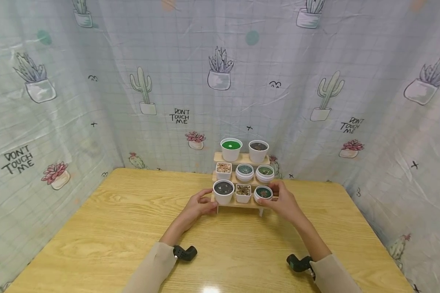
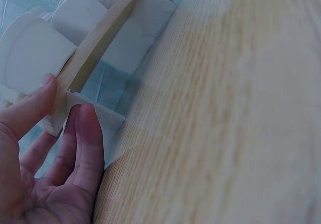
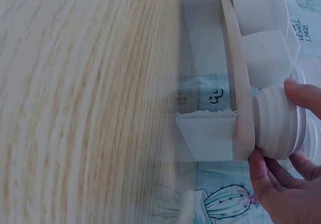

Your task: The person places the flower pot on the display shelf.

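A three-step wooden stand (image 1: pixel 245 205) with white legs stands on the table, bearing several small white pots. At the left end of its lowest step, my left hand (image 1: pixel 197 208) holds the board's edge, the thumb above and fingers below in the left wrist view. A tapered pot with dark filling (image 1: pixel 223 191) sits beside that thumb. My right hand (image 1: pixel 287 205) grips a round ribbed pot (image 3: pixel 276 123) at the right end of the same step, thumb in front and fingers around its far side. A square pot (image 1: pixel 243 194) stands between these two pots.
On the middle step are a square pot (image 1: pixel 224 170) and two round pots. The top step carries a green-filled pot (image 1: pixel 231 149) and a dark-filled pot (image 1: pixel 258 151). A cactus-printed curtain (image 1: pixel 183 93) hangs behind the wood-grain table (image 1: pixel 132 215).
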A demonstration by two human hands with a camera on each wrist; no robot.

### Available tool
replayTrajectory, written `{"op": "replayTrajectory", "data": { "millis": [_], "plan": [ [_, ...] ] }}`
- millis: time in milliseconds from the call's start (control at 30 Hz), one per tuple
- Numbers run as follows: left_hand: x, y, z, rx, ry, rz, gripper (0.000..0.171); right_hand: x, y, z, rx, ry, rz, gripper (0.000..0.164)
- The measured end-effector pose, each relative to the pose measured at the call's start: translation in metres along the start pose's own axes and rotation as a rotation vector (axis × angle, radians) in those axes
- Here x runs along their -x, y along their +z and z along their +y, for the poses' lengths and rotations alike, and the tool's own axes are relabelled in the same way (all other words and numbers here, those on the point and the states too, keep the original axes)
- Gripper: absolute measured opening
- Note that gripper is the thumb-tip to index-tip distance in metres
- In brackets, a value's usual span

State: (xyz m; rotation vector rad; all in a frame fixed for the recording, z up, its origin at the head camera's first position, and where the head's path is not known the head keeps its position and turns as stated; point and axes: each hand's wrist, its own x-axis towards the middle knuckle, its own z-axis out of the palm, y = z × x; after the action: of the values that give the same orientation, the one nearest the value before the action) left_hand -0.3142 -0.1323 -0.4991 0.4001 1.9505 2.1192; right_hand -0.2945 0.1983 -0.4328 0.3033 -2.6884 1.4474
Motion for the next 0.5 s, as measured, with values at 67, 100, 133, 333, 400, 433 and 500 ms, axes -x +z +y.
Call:
{"op": "replayTrajectory", "data": {
  "millis": [67, 100, 133, 333, 400, 433, 500],
  "plan": [
    [0.0, 0.001, 0.0, 0.004, 0.002, 0.001, 0.07, -0.001, -0.002, 0.0, 0.005, -0.005, -0.005, 0.064],
    [0.0, 0.001, 0.0, 0.004, 0.003, 0.001, 0.07, -0.001, -0.002, 0.0, 0.007, -0.008, -0.01, 0.065],
    [0.0, 0.001, 0.0, 0.002, 0.003, 0.0, 0.07, -0.001, -0.003, 0.0, 0.006, -0.012, -0.019, 0.066],
    [-0.001, 0.001, 0.003, 0.011, -0.013, -0.007, 0.071, 0.001, -0.019, -0.001, 0.017, -0.005, -0.142, 0.078],
    [-0.001, 0.001, 0.004, 0.023, -0.021, -0.009, 0.071, 0.003, -0.027, -0.002, 0.029, 0.018, -0.208, 0.083],
    [-0.001, 0.002, 0.005, 0.027, -0.026, -0.01, 0.072, 0.005, -0.032, -0.003, 0.04, 0.032, -0.243, 0.084],
    [-0.001, 0.002, 0.006, 0.026, -0.035, -0.021, 0.073, 0.008, -0.041, -0.005, 0.054, 0.059, -0.311, 0.087]
  ]
}}
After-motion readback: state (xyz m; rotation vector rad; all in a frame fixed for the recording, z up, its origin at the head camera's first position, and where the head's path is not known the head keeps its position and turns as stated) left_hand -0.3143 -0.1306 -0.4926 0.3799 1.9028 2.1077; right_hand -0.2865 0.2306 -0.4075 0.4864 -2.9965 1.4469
